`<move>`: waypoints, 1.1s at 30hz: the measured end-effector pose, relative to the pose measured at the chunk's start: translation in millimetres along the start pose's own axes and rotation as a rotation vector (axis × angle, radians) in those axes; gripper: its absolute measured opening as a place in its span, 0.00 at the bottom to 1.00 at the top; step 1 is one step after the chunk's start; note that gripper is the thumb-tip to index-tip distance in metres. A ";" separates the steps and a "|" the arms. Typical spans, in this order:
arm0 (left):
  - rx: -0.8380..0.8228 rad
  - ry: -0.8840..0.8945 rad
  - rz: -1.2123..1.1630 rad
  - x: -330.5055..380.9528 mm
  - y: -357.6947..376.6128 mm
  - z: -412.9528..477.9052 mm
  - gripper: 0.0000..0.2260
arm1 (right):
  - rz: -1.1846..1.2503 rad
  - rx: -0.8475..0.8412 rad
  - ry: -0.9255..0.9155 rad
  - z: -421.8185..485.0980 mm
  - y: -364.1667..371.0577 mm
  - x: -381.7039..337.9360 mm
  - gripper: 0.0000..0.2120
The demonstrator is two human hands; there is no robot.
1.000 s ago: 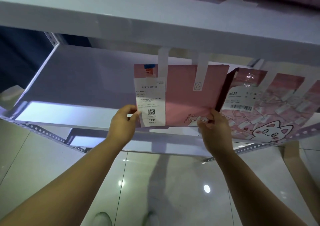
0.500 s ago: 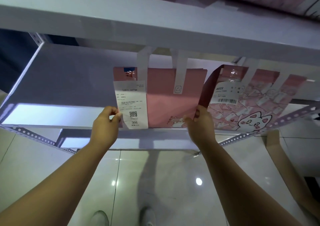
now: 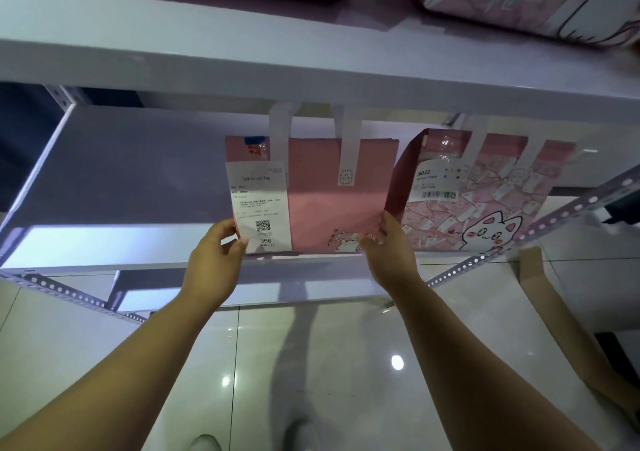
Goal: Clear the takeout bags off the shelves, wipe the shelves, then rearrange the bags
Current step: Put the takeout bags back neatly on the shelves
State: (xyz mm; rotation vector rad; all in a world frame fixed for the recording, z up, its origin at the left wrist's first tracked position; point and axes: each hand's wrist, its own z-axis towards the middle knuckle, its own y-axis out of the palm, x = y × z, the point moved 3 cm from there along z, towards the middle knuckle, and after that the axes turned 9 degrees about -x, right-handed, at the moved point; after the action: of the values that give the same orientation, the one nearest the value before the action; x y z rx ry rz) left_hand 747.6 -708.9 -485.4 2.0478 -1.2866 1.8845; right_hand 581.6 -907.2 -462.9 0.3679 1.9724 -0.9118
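A plain pink takeout bag (image 3: 318, 198) with white handles and a white receipt (image 3: 259, 205) on its front stands on the middle shelf (image 3: 121, 173). My left hand (image 3: 214, 260) pinches its lower left corner at the receipt. My right hand (image 3: 391, 246) grips its lower right corner. Right beside it stands a second pink bag (image 3: 485, 194) printed with a white cat and a barcode label. The two bags touch or nearly touch.
The upper shelf (image 3: 242, 52) carries two more pink bags (image 3: 519, 0) at the top of view. A perforated metal rail (image 3: 554, 218) edges the shelf on the right. A lower shelf (image 3: 207, 288) and glossy tiled floor (image 3: 311, 364) lie below. A cardboard piece (image 3: 540, 295) leans at right.
Both hands and the plain bag stay in the same grip; the view has tilted upward slightly, bringing the top shelf's bags into sight.
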 end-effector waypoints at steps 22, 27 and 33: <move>0.030 -0.099 -0.038 -76.8 -154.0 2.3 0.22 | 0.048 -0.189 -0.103 -2.0 151.6 -72.2 0.21; 0.017 -0.114 -0.017 -97.0 -196.3 13.6 0.20 | 0.100 -0.218 -0.102 3.5 196.0 -93.3 0.21; 0.012 -0.151 -0.030 -108.0 -220.1 22.2 0.20 | 0.146 -0.219 -0.046 9.2 224.9 -100.2 0.26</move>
State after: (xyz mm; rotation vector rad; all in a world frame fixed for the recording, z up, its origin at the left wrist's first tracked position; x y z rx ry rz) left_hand 910.0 -523.9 -480.5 2.2401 -1.2705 1.7599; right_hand 770.5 -750.6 -484.8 0.3554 1.9520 -0.6000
